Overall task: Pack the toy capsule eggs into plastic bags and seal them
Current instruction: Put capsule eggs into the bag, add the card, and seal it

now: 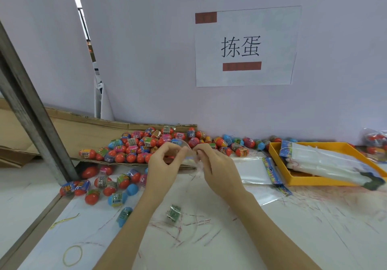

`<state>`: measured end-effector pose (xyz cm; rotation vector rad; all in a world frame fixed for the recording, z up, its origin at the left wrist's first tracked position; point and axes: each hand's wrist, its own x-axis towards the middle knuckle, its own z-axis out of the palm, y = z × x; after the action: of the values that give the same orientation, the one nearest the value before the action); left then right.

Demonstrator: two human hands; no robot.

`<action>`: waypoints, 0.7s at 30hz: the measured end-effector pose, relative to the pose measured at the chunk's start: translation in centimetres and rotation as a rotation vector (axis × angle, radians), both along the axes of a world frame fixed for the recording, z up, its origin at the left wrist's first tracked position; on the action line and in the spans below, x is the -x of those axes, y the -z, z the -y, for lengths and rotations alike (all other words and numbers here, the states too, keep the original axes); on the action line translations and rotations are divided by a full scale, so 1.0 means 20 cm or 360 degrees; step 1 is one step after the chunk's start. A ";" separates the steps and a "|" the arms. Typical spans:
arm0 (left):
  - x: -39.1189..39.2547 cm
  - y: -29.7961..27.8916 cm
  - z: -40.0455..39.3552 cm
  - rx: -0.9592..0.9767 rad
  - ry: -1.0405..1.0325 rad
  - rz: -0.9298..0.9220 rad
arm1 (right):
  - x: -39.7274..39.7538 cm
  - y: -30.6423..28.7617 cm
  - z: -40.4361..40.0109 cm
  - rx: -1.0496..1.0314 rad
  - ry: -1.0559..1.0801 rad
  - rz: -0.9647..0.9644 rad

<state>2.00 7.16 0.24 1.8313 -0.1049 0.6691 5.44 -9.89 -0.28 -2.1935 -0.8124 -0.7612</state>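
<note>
While the left hand (165, 161) and right hand (211, 163) both pinch the mouth of one clear plastic bag (189, 154) between them, packing seems barely begun — loose capsule eggs (136, 146) heaped just beyond and left, flat bags (254, 170) right, apparently unfilled.

Both forearms reach forward and come together; the left hand (165, 161) and right hand (211, 163) are raised side by side. Fingers of each are curled, pinching at the tips.

Head camera looks down, seemingly near, at table (293, 238).
</note>
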 end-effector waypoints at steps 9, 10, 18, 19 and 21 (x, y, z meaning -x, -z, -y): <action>0.01 -0.01 -0.02 0.0180 -0.0254 0.0041 | -0.04 0.04 0.02 -0.0122 0.0113 -0.0179; 0.01 -0.01 -0.02 0.0137 -0.0262 0.0033 | -0.04 0.04 0.02 -0.0182 0.0097 -0.0195; 0.01 0.00 -0.03 0.0063 0.0099 -0.0128 | -0.04 0.04 0.00 -0.0419 0.0299 -0.0220; 0.00 0.00 -0.03 0.0021 0.0134 -0.0147 | -0.03 0.03 0.01 -0.0573 0.0207 -0.0367; 0.01 0.00 -0.02 -0.0053 0.0159 -0.0177 | -0.02 0.02 0.01 -0.0865 -0.0019 -0.0673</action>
<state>1.89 7.64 0.27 1.8780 -0.1337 0.4971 5.89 -10.17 -0.66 -1.7600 -0.3492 -0.4190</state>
